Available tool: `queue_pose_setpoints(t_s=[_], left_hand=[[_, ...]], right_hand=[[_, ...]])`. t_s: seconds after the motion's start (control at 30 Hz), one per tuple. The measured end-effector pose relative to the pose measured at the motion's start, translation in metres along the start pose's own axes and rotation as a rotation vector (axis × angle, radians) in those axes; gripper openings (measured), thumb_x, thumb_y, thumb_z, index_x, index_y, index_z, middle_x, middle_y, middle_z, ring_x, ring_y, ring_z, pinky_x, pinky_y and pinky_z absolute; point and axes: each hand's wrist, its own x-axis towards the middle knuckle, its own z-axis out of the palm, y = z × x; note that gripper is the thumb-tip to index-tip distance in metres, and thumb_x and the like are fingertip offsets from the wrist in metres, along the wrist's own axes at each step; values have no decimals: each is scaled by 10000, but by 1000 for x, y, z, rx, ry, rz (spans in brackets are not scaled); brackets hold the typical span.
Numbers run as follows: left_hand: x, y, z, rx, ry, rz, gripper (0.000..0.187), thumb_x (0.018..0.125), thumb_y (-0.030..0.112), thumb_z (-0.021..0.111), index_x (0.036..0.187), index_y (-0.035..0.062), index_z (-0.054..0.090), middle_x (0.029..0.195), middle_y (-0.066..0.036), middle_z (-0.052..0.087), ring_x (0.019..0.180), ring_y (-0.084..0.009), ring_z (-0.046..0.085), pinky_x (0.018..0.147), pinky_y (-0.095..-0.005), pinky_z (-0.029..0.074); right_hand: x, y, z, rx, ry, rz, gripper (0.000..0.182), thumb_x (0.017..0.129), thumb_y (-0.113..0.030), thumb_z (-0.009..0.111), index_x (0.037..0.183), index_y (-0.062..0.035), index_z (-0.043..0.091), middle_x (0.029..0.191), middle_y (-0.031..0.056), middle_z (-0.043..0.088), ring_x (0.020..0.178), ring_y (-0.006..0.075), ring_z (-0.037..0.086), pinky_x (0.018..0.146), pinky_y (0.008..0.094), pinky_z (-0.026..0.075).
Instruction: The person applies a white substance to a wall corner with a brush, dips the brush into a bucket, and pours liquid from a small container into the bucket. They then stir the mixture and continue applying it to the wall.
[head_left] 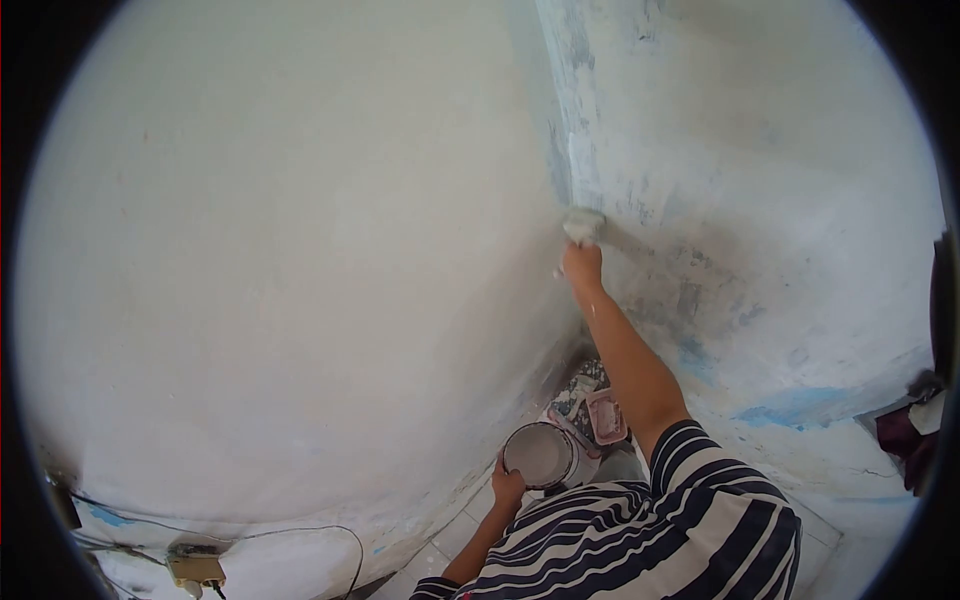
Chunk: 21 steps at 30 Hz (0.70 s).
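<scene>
My right hand [582,266] reaches forward, closed around the handle of a wide paintbrush [583,223]. The pale bristle end lies at the corner where the left wall [320,230] meets the right wall [750,150]. Close to my body, my left hand [509,485] grips the rim of a round paint bucket [574,462]. Off-white paint [538,455] shows inside the bucket. Most of the brush handle is hidden by my right fingers.
A pink plastic tray [606,417] sits low in the corner, on a paint-spattered surface. Cables and a yellowish electrical box [197,570] are at the lower left. Dark red cloth [905,440] hangs at the far right. The right wall has grey stains and blue patches [800,408].
</scene>
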Motion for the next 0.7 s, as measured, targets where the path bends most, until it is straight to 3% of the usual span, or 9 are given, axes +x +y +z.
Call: queue_pose_setpoints(t_s=[0.2,0.27,0.3,0.37,0.47,0.53,0.57,0.63,0.7], left_hand=[[15,-11,-3,-80,-7,19,711,792,-28,459,1499,43,473,1312,-223,649,1113,-333,683,841,-409,590],[25,-15,-2,-141,5,118,725,800,-59,441,1519,37,434,1347,-209,620,1096,-320,686,733,-397,627],[24,-11,-2,-145,-1,121,725,800,-59,441,1519,37,434,1347,-209,620,1096,-320,686,733,-397,627],[6,19,-5,-252,-57,80,748,807,-81,421,1543,55,395,1375,-196,592,1091,-333,682,702,-400,650],[12,11,-5,-218,-82,129,756,813,-84,402,1552,69,376,1379,-199,581,1086,-354,678,698,-419,667],[5,22,-7,-231,-89,82,756,813,-80,404,1553,71,376,1380,-202,580,1081,-349,680,682,-414,666],[1,25,-8,-239,-97,27,756,813,-76,407,1554,73,377,1380,-205,579,1075,-345,682,667,-410,665],[-1,21,-7,-214,-97,23,757,807,-73,406,1550,72,386,1382,-208,577,1062,-341,686,656,-405,663],[2,19,-9,-190,-101,31,757,801,-70,406,1545,71,394,1384,-211,575,1050,-337,691,645,-401,661]], right_hand=[[-52,-231,37,194,-142,-281,227,929,-152,588,982,69,604,764,133,647,639,234,640,551,411,522],[-68,-266,39,165,-108,-426,138,977,-164,585,904,-48,593,645,14,511,494,119,462,466,340,423],[-63,-262,38,161,-106,-433,138,977,-164,585,904,-48,593,645,14,511,494,119,462,466,340,423],[-36,-224,33,11,-36,-462,323,935,-211,610,1063,85,614,890,203,691,814,339,683,775,456,541],[-29,-120,10,-320,75,-325,388,938,-261,595,1112,85,627,1097,316,679,1048,480,653,849,492,520],[16,-3,-6,-165,-13,-21,339,918,-172,562,1142,76,622,1009,239,689,894,372,693,743,464,554],[-20,-4,-11,49,39,96,200,980,-223,555,934,-35,606,681,43,519,546,180,507,504,359,485],[-15,16,-24,33,50,331,132,956,-178,552,891,-67,582,683,10,505,515,160,456,517,362,507],[-9,-10,-22,98,37,266,113,950,-167,555,877,-85,581,673,0,494,524,147,453,559,373,528]])
